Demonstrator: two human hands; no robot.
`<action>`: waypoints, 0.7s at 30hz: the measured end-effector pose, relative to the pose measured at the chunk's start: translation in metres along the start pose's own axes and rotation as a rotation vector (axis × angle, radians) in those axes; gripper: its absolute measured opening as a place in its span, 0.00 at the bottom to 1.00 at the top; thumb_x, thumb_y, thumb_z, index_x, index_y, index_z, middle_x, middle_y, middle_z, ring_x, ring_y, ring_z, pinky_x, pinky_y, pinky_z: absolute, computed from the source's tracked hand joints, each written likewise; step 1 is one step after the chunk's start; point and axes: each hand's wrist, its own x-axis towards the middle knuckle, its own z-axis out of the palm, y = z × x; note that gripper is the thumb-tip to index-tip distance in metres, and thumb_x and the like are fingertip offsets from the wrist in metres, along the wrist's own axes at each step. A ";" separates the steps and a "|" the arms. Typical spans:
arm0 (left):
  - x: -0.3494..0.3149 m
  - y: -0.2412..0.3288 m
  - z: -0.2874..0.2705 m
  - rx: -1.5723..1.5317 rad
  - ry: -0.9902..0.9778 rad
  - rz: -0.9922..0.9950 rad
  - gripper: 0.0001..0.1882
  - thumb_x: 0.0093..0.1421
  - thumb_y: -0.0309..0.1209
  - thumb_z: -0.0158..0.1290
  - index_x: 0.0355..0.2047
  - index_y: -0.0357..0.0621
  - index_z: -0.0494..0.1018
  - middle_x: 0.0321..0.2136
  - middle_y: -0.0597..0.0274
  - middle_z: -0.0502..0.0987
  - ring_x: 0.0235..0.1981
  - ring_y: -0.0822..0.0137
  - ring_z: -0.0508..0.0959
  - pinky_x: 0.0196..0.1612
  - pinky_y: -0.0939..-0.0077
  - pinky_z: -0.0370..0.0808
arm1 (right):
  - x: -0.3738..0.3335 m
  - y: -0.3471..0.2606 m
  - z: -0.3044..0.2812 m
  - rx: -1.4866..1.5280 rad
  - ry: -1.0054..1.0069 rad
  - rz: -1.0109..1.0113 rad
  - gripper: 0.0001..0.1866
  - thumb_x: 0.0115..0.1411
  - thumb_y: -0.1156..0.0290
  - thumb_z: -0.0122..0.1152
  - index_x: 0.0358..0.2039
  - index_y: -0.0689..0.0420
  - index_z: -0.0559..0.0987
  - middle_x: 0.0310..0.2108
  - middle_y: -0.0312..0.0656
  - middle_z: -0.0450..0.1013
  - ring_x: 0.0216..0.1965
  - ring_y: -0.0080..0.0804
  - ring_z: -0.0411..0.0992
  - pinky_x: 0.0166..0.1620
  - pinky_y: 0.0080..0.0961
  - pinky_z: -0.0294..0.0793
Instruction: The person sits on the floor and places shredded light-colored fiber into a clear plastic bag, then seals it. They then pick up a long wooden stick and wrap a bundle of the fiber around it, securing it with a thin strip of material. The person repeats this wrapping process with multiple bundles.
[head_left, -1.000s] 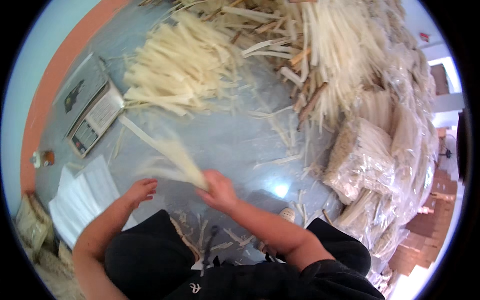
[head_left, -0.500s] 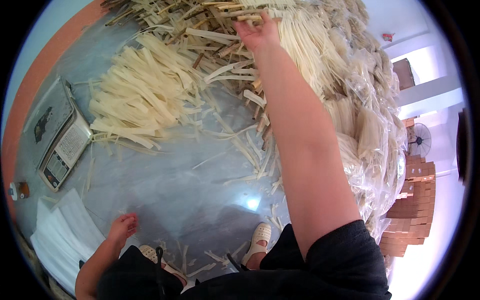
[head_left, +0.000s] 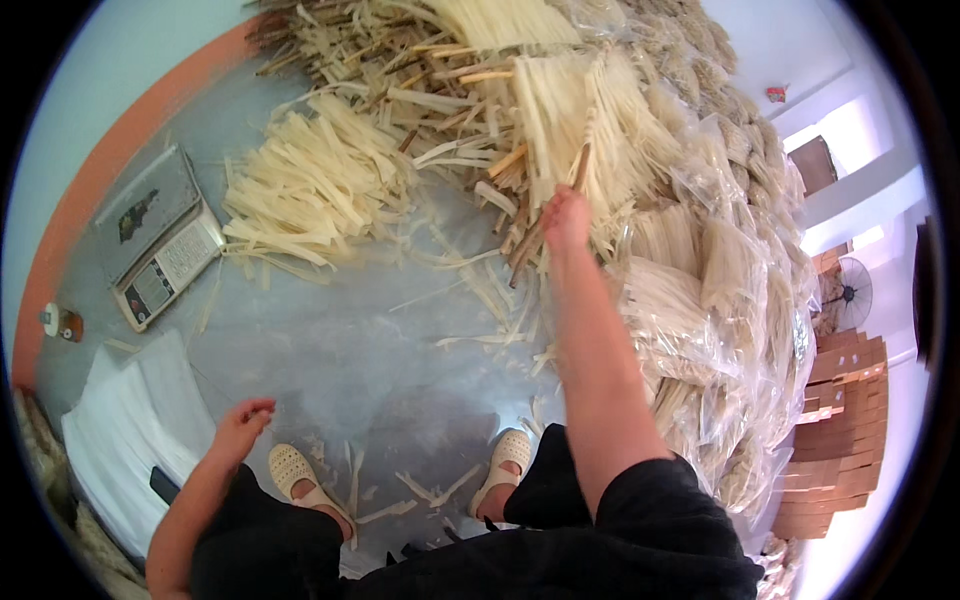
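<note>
At the pile's right side, my right hand [head_left: 567,215] is closed round the near end of a thin wooden stick [head_left: 583,165]. Long pale dried noodle strands [head_left: 550,110] lie along both sides of this stick and seem draped over it. My left hand [head_left: 240,428] hangs low on the left above the floor, its fingers loosely bent and apart, with nothing seen in it. Beyond the floor's middle lies a loose heap of flat, broad pale strips [head_left: 315,190]. Several more sticks [head_left: 485,76] stick out of the pile behind it.
A flat scale [head_left: 175,270] rests on the floor at the left, near a small jar [head_left: 70,325] and a folded white sheet [head_left: 140,410]. Clear plastic bags of noodles [head_left: 680,310] are stacked along the right. Cardboard boxes [head_left: 835,430] and a fan [head_left: 847,293] stand farther right.
My right hand has drawn back toward me from the top of the pile and now grips a stick's end. The view has shifted slightly. My left hand has stayed low.
</note>
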 end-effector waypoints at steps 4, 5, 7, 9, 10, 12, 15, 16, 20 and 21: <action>-0.009 0.136 0.042 0.336 -0.193 0.308 0.17 0.62 0.36 0.49 0.48 0.40 0.72 0.43 0.61 0.76 0.46 0.71 0.72 0.51 0.76 0.67 | -0.148 0.007 -0.002 0.214 -0.124 -0.126 0.03 0.59 0.70 0.49 0.32 0.52 0.66 0.15 0.30 0.59 0.12 0.19 0.55 0.14 0.17 0.53; -0.012 0.175 0.067 0.388 -0.250 0.378 0.18 0.62 0.37 0.49 0.49 0.40 0.72 0.45 0.61 0.75 0.47 0.70 0.72 0.51 0.75 0.67 | -0.190 0.004 0.003 0.147 -0.054 -0.121 0.04 0.61 0.69 0.49 0.33 0.51 0.66 0.16 0.30 0.60 0.13 0.18 0.55 0.14 0.17 0.52; -0.010 0.221 0.130 0.405 -0.243 0.431 0.25 0.60 0.44 0.50 0.53 0.43 0.68 0.48 0.57 0.73 0.50 0.67 0.71 0.53 0.75 0.66 | -0.252 0.017 -0.008 0.242 -0.130 -0.085 0.07 0.61 0.68 0.51 0.36 0.51 0.64 0.16 0.30 0.60 0.14 0.17 0.57 0.15 0.16 0.53; -0.006 0.250 0.202 0.394 -0.231 0.407 0.25 0.59 0.45 0.52 0.52 0.42 0.69 0.43 0.58 0.75 0.45 0.67 0.73 0.49 0.74 0.69 | -0.306 0.023 -0.017 0.233 -0.150 -0.077 0.09 0.60 0.70 0.51 0.38 0.51 0.62 0.18 0.30 0.61 0.15 0.17 0.57 0.16 0.16 0.55; -0.001 0.252 0.227 0.405 -0.265 0.394 0.24 0.57 0.46 0.52 0.47 0.41 0.71 0.39 0.56 0.77 0.41 0.64 0.75 0.45 0.70 0.70 | -0.333 0.030 -0.014 0.252 -0.171 -0.047 0.09 0.60 0.71 0.51 0.38 0.52 0.62 0.19 0.30 0.61 0.15 0.17 0.57 0.16 0.17 0.56; 0.008 0.245 0.250 0.279 -0.208 0.282 0.21 0.55 0.44 0.52 0.40 0.40 0.74 0.32 0.56 0.78 0.35 0.61 0.77 0.38 0.67 0.72 | -0.389 0.038 -0.008 0.324 -0.288 0.104 0.17 0.58 0.72 0.53 0.46 0.51 0.61 0.21 0.30 0.61 0.15 0.17 0.57 0.16 0.17 0.56; 0.022 0.211 0.252 0.173 0.141 0.214 0.14 0.52 0.38 0.53 0.34 0.42 0.75 0.25 0.60 0.78 0.28 0.64 0.77 0.33 0.68 0.72 | -0.418 0.078 -0.016 0.280 -0.427 0.152 0.21 0.57 0.71 0.56 0.50 0.50 0.61 0.23 0.32 0.66 0.18 0.19 0.63 0.20 0.16 0.63; 0.027 0.187 0.232 0.358 0.310 0.316 0.13 0.50 0.37 0.53 0.33 0.43 0.76 0.24 0.61 0.78 0.27 0.66 0.76 0.32 0.69 0.72 | -0.420 0.074 -0.027 0.096 -0.621 0.225 0.22 0.57 0.71 0.56 0.50 0.50 0.62 0.24 0.34 0.67 0.19 0.20 0.65 0.22 0.18 0.65; -0.021 0.156 0.104 0.404 0.357 0.521 0.11 0.49 0.30 0.54 0.33 0.43 0.77 0.28 0.62 0.79 0.29 0.69 0.76 0.35 0.75 0.72 | -0.337 0.050 -0.058 -0.384 -0.777 0.234 0.22 0.55 0.70 0.58 0.51 0.54 0.68 0.31 0.41 0.72 0.29 0.24 0.72 0.31 0.22 0.73; -0.050 0.166 0.079 0.350 0.206 0.574 0.12 0.48 0.30 0.55 0.33 0.41 0.78 0.27 0.64 0.79 0.28 0.71 0.76 0.35 0.77 0.71 | -0.293 0.043 -0.074 -0.202 -0.572 0.196 0.19 0.54 0.71 0.58 0.48 0.57 0.70 0.31 0.41 0.73 0.30 0.26 0.72 0.35 0.24 0.73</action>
